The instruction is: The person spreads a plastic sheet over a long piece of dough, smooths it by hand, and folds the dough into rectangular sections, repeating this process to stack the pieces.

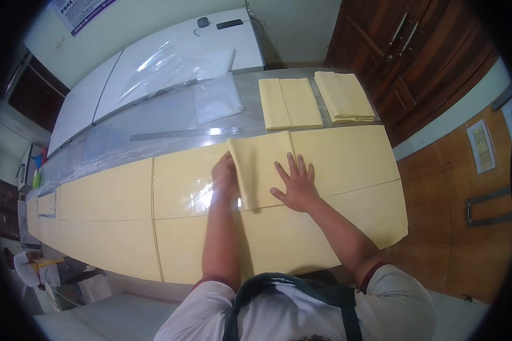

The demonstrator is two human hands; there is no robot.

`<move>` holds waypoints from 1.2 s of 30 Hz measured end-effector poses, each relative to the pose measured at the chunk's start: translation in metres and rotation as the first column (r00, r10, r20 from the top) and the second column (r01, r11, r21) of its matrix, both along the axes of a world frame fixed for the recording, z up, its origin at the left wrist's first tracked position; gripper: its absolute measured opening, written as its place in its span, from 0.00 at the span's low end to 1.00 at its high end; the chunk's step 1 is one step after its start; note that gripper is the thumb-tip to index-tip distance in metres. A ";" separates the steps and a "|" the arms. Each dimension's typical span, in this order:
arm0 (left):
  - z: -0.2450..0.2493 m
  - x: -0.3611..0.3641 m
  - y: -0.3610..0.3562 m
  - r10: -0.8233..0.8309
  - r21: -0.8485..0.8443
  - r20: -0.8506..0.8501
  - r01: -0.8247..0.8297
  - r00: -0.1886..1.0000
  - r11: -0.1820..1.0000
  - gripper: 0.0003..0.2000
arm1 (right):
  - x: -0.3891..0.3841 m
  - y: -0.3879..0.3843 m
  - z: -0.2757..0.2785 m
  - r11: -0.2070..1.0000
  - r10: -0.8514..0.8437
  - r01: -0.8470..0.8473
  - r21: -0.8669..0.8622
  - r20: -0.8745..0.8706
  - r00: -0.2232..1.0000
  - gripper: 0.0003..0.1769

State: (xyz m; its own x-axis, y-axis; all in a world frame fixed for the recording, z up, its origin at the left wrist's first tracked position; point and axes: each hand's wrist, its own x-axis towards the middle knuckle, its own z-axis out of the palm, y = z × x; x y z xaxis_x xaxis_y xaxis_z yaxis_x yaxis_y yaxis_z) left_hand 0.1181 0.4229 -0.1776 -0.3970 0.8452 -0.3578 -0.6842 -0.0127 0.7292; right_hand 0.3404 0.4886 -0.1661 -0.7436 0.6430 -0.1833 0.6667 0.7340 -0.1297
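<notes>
A long, pale yellow cloth sheet (335, 227) lies over the near table, marked by straight creases. One flap (261, 162) of it is folded over in the middle, its left edge raised. My left hand (225, 171) is closed at that raised edge, with the fingertips partly hidden behind the flap. Just to the right, my right hand (297, 184) lies flat on the yellow cloth, fingers spread. Shiny clear plastic (202, 199) shows under my left forearm and wrist.
Two folded yellow bundles (290, 102) (344, 96) lie at the back right. A metal ruler (182, 134) and clear plastic bags (217, 99) lie behind the cloth. White cabinets (114, 94) line the back. Another person (31, 267) is at the far left.
</notes>
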 end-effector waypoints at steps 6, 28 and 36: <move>-0.011 -0.056 0.034 -0.200 -0.356 -0.442 0.034 0.874 0.934 0.20 | 0.002 0.001 0.008 0.999 0.026 -0.026 -0.023 0.001 1.000 0.48; -0.010 0.051 -0.035 -0.447 -0.402 -0.879 -0.246 -0.164 0.882 0.49 | -0.024 0.057 0.008 0.419 -0.784 0.304 -0.856 -0.172 0.596 0.16; -0.022 -0.025 -0.004 -0.383 -0.408 -0.881 -0.037 0.277 0.912 0.43 | -0.122 0.008 0.098 0.957 -0.280 0.163 -0.239 -0.620 0.733 0.15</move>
State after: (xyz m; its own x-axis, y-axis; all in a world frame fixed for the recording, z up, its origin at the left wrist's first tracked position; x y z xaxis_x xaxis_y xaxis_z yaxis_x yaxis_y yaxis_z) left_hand 0.0933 0.4194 -0.1996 -0.4852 0.8707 -0.0804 0.5107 0.3568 0.7823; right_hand 0.2187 0.4964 -0.0683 -0.5613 0.8100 0.1697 0.5231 0.5061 -0.6858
